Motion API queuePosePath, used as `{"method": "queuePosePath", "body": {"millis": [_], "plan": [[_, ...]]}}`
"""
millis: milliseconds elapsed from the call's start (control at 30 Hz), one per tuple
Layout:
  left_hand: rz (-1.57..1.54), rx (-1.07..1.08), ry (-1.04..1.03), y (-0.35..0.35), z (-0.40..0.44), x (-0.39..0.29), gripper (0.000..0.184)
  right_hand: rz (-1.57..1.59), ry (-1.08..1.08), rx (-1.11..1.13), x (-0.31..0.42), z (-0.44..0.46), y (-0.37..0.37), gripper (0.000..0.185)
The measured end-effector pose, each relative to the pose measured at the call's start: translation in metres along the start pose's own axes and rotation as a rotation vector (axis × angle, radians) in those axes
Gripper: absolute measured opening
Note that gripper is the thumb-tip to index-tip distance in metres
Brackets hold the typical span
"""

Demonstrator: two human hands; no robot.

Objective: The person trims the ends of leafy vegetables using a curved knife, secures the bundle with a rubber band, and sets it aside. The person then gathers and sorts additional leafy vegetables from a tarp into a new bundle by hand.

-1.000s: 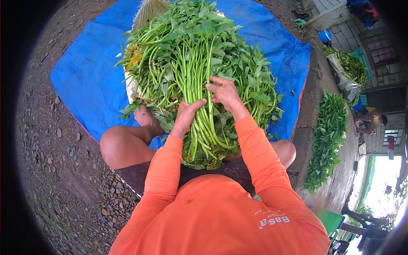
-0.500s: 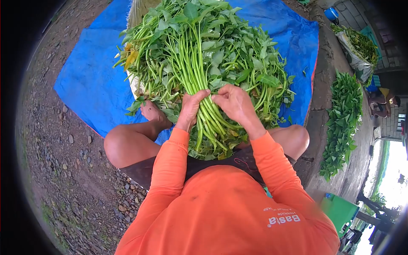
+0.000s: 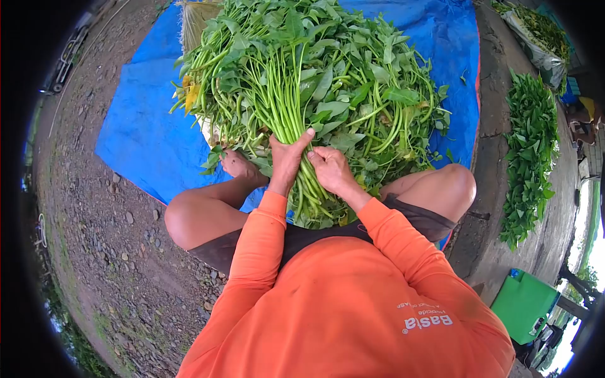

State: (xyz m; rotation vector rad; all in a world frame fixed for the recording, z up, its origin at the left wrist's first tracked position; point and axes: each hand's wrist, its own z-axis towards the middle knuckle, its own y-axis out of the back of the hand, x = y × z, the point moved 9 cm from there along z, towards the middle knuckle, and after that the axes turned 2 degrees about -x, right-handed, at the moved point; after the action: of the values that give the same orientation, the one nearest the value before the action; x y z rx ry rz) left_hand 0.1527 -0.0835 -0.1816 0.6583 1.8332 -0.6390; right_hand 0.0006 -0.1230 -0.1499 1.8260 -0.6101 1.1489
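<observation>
My left hand [image 3: 287,161] is wrapped round a bunch of water spinach [image 3: 285,104], thumb pointing up across the pale green stems. The bunch's leaves point away from me and its cut ends hang down towards my lap. Against the right side of the same stems, just below the left thumb, my right hand [image 3: 331,170] is closed with its fingers curled in. Its fingertips are partly hidden, so any small thing between them does not show. A large loose heap of water spinach [image 3: 372,94] lies under and behind the bunch.
The heap rests on a blue tarp [image 3: 142,120] between my bent legs. Gravel ground [image 3: 126,252] spreads on the left. On the right, a row of leafy bundles [image 3: 529,157] lies on concrete, with a green box [image 3: 524,307] nearer me. Another person [image 3: 583,120] is at the far right.
My right hand has moved down and in against the stems, from a raised pinch beside the left thumb. The left hand keeps its hold. The whole view has shifted slightly.
</observation>
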Motion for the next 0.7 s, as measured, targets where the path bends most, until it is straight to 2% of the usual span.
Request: {"method": "queuePosePath", "body": {"millis": [67, 133, 233, 267, 300, 333, 367, 467, 567, 600, 700], "plan": [[0.052, 0.234, 0.285, -0.004, 0.008, 0.015, 0.044, 0.036, 0.025, -0.017, -0.008, -0.002, -0.009, 0.029], [-0.002, 0.226, 0.325, -0.003, 0.004, 0.01, 0.034, -0.015, 0.015, 0.015, 0.001, -0.006, -0.01, 0.029], [-0.058, 0.231, 0.304, 0.0, -0.001, -0.003, 0.027, 0.169, -0.006, 0.152, 0.012, -0.006, -0.012, 0.028], [-0.082, 0.237, 0.287, -0.001, -0.006, -0.011, 0.024, 0.038, 0.127, 0.105, 0.025, -0.009, 0.004, 0.026], [-0.11, 0.244, 0.269, -0.004, -0.011, -0.023, 0.02, -0.139, 0.102, 0.255, 0.05, -0.004, 0.022, 0.023], [-0.086, 0.263, 0.28, -0.004, -0.014, -0.031, 0.019, -0.037, 0.176, 0.083, 0.068, 0.004, 0.05, 0.023], [-0.075, 0.277, 0.287, -0.006, -0.019, -0.042, 0.022, 0.061, 0.255, -0.092, 0.083, 0.01, 0.076, 0.023], [-0.078, 0.371, 0.275, -0.008, -0.016, -0.048, 0.031, 0.047, 0.411, -0.079, 0.121, 0.025, 0.092, 0.018], [-0.13, 0.402, 0.219, -0.029, -0.033, -0.075, 0.036, -0.275, 0.716, -0.055, 0.14, 0.025, 0.075, 0.016], [-0.11, 0.417, 0.24, -0.027, -0.031, -0.069, 0.04, -0.316, 0.672, -0.007, 0.139, 0.029, 0.073, 0.016], [-0.107, 0.407, 0.279, -0.022, -0.029, -0.057, 0.041, -0.47, 0.733, 0.039, 0.14, 0.029, 0.072, 0.015]]}}
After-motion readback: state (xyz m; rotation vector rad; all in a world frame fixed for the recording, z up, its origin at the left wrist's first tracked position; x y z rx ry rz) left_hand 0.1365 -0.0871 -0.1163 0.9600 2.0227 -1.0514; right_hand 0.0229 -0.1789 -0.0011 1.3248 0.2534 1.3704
